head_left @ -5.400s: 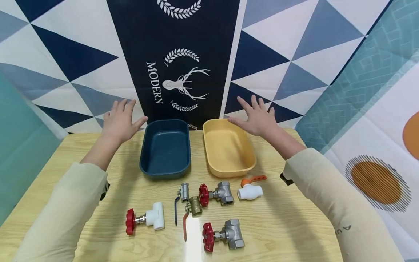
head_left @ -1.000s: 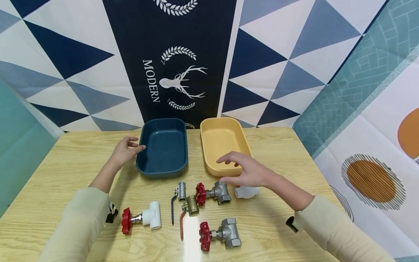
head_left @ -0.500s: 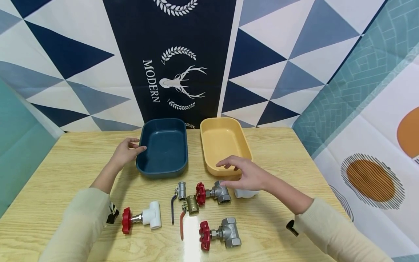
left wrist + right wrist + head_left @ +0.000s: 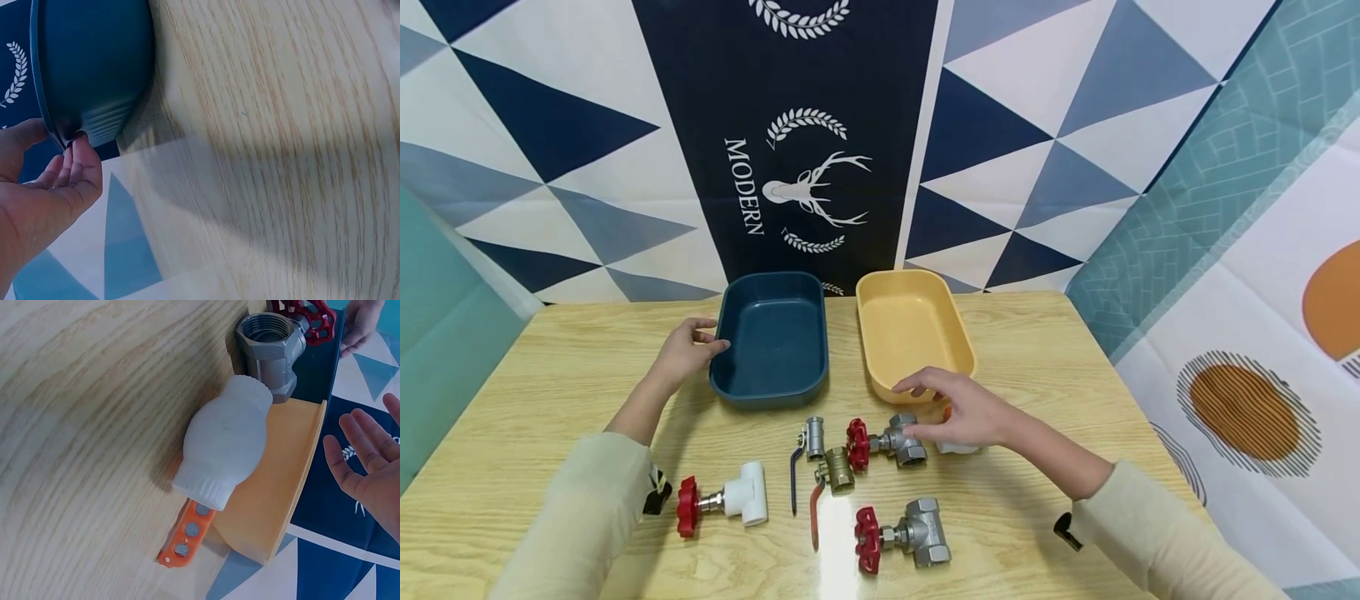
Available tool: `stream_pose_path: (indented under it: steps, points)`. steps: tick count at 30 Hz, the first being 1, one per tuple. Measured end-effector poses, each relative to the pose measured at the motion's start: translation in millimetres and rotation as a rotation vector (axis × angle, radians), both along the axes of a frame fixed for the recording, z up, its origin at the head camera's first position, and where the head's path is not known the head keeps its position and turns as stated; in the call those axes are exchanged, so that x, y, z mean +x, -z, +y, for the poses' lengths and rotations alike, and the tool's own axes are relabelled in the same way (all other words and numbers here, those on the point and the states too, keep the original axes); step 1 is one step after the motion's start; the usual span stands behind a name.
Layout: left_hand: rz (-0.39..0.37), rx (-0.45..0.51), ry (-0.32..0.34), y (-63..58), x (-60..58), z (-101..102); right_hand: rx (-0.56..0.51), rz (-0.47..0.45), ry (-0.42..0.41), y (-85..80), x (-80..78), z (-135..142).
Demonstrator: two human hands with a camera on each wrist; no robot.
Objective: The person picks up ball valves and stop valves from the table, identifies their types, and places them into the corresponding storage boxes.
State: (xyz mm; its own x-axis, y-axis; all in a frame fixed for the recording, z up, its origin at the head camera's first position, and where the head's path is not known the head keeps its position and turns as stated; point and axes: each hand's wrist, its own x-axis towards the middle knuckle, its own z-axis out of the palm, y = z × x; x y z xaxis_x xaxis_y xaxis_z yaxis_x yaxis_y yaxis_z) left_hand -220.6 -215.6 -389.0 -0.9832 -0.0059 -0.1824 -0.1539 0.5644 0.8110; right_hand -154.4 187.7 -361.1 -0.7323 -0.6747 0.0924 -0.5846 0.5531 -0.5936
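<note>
My left hand [image 4: 685, 354] pinches the left rim of a dark blue plastic bin [image 4: 775, 333], thumb inside and fingers against the outer wall; the left wrist view shows this grip on the bin [image 4: 94, 56]. My right hand [image 4: 966, 408] hovers with relaxed fingers over the front of a yellow bin [image 4: 913, 329]. Below it lies a white plastic ball valve [image 4: 225, 440] with an orange handle [image 4: 187, 534], mostly hidden by the hand in the head view. Beside that valve lies a steel gate valve [image 4: 904, 442] with a red handwheel. The right fingers hold nothing.
Nearer the front lie another red-wheeled steel valve [image 4: 925, 533] and a white tee-shaped valve [image 4: 745, 494]. Between them are a small blue-levered ball valve [image 4: 814, 437] and a brass ball valve [image 4: 839, 471] with a red lever. Patterned cloth [image 4: 820, 100] hangs behind the wooden table.
From raised beside the bins, both hands have come down, and the left has taken hold of the blue bin's rim. Over the last second my right hand has sunk slightly toward the white valve.
</note>
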Motion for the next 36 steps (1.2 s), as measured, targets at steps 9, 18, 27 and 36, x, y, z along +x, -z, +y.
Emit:
stream_pose_path:
  steps: [9, 18, 27, 36]
  points:
    - [-0.001, 0.015, 0.000, 3.5, -0.9, -1, -0.010, -0.022, 0.000, 8.1, 3.6, -1]
    - [-0.004, 0.005, -0.005, 2.0, 0.5, 0, 0.009, -0.041, -0.024, 19.5, 4.2, -3]
    - [0.000, 0.004, -0.001, 1.0, 0.3, -1, 0.023, -0.034, -0.030, 24.4, 4.8, -3]
    - [0.008, 0.020, -0.005, 2.9, 0.3, -1, 0.043, -0.022, -0.025, 31.7, 4.2, -2]
